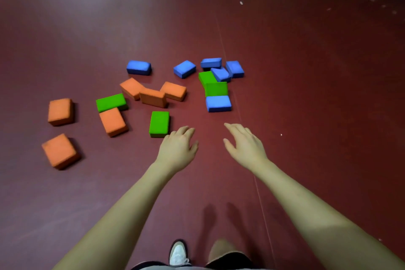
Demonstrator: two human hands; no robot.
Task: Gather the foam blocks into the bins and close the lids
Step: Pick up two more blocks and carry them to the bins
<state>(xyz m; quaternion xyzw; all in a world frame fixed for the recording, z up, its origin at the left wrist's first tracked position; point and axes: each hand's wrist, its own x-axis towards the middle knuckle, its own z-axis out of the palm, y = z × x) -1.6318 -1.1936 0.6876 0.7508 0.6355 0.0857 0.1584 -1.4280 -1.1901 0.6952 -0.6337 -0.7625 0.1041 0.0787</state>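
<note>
Hands (177, 149) (245, 144) reach, fingers relaxed, over blocks (159, 124).

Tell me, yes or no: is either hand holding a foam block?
No: the left hand and right hand hold nothing.

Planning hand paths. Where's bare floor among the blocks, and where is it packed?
Bare: floor right of the blue cluster; the strip between the green block and the lone blue block, ahead of both hands. Packed: blue cluster with two green blocks; three touching orange blocks.
</note>
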